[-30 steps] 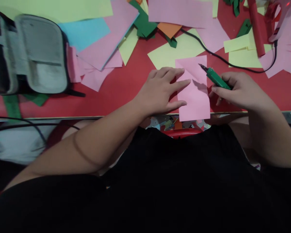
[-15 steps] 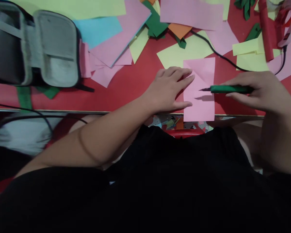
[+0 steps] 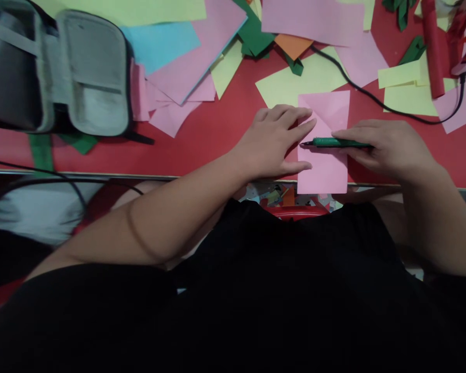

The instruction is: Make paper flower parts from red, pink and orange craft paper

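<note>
A pink sheet of paper (image 3: 322,173) lies at the front of the red table, its near end jutting past the edge. A faint slanting crease shows in its upper part. My left hand (image 3: 278,142) rests with spread fingers along the sheet's left side, fingertips on the paper. In my right hand (image 3: 384,147) is a green pen (image 3: 328,142), held nearly level across the sheet. Its dark tip points left and lies near the sheet's left edge, between my left thumb and forefinger. Whether the tip touches the paper I cannot tell.
An open grey zip case (image 3: 97,75) stands at the left. Pink, yellow, blue and green papers overlap along the back. A black cord (image 3: 373,96) runs to what looks like a glue gun (image 3: 464,59) at the right, near a red roll (image 3: 433,49). The table edge (image 3: 140,176) is close.
My right hand has moved left with the pen, bringing the tip from mid-sheet to near the left edge. My left hand stays in place; the whole view has shifted slightly.
</note>
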Demonstrator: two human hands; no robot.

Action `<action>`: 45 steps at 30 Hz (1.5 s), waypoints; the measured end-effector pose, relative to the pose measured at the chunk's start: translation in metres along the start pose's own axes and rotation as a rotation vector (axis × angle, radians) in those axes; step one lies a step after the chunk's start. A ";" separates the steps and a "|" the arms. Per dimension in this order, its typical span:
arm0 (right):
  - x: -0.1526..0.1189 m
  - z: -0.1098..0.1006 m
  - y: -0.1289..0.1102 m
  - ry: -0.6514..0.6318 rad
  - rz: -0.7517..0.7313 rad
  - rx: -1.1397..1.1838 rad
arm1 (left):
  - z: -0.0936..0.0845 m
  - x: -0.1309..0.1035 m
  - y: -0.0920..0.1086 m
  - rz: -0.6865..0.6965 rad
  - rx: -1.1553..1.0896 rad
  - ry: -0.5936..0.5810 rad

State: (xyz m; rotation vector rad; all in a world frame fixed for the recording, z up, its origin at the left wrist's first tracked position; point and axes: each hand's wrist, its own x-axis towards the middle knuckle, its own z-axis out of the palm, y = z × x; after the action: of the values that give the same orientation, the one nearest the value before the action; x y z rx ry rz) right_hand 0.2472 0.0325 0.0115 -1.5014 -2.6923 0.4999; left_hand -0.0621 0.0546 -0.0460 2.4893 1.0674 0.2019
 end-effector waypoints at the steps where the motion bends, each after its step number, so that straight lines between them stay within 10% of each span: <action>1: 0.000 0.000 0.000 -0.005 0.003 0.006 | 0.000 0.000 0.000 -0.002 0.001 -0.002; 45: -0.015 -0.021 0.007 -0.032 0.095 0.213 | 0.000 0.000 0.000 -0.015 0.030 -0.030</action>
State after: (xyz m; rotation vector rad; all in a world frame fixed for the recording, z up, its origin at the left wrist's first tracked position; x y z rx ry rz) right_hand 0.2646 0.0294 0.0318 -1.5782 -2.5034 0.7928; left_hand -0.0622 0.0541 -0.0454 2.5025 1.0841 0.1446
